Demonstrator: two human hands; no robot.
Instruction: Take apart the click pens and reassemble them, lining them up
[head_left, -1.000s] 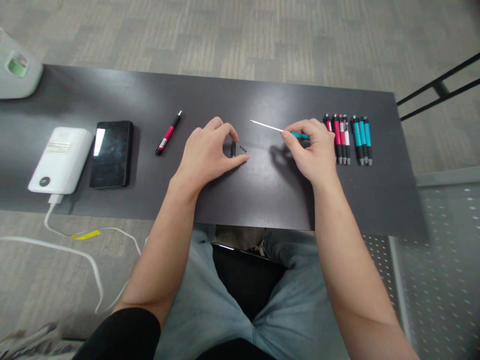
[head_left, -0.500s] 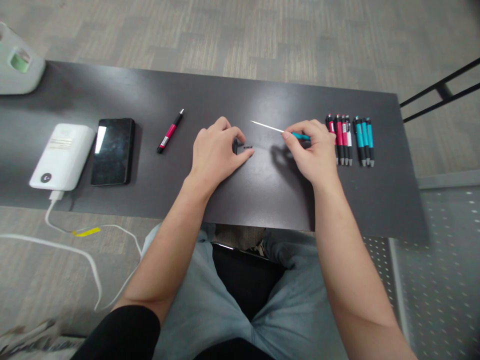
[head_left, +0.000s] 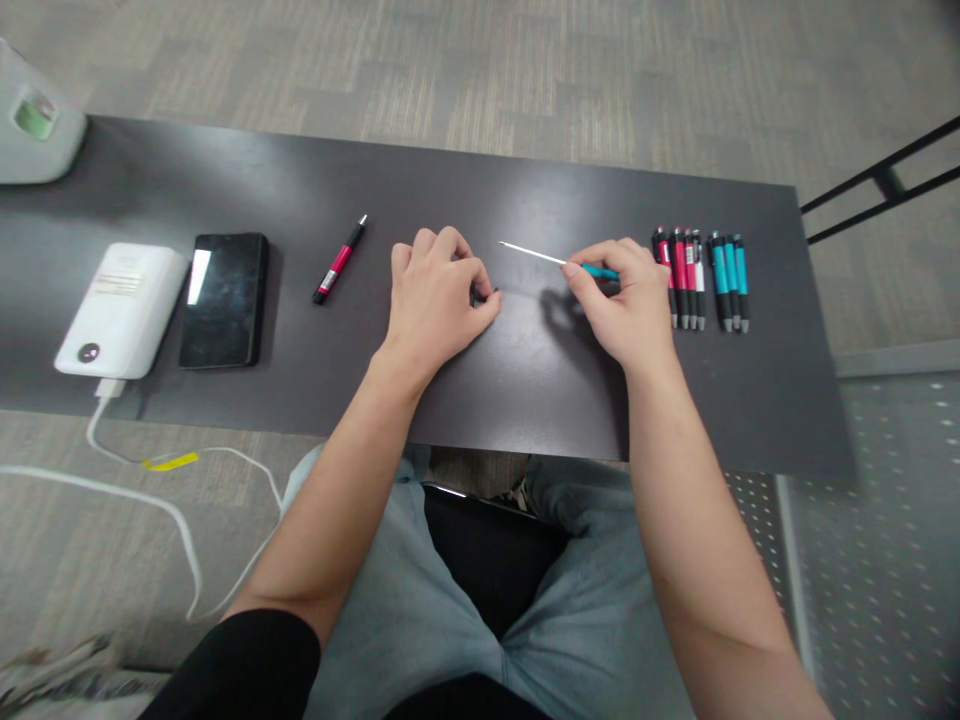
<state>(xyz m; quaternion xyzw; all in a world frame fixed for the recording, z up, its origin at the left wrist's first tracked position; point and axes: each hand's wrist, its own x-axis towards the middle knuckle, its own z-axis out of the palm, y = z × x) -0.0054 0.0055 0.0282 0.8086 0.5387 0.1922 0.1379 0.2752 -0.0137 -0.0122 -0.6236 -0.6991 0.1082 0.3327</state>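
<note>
My left hand (head_left: pixel 439 300) rests on the dark table, its thumb and index finger closed in a pinch around a small black part, mostly hidden by the fingers. To the right, my right hand (head_left: pixel 622 300) holds a turquoise pen barrel (head_left: pixel 600 272) with a thin pale refill (head_left: pixel 532 252) sticking out toward the left. The refill's tip is above and right of my left fingertips, apart from them. A red and black pen (head_left: pixel 340 262) lies tilted on the table, left of my left hand.
Right of my right hand lie several red and white pens (head_left: pixel 690 280) and, beside them, a row of turquoise pens (head_left: pixel 727 283). On the left are a black phone-like device (head_left: pixel 223 302), a white power bank (head_left: pixel 124 310) with a cable, and a pale container (head_left: pixel 37 120).
My left thumb and index finger have closed together over the small black part that lay between them. My right hand has hardly moved.
</note>
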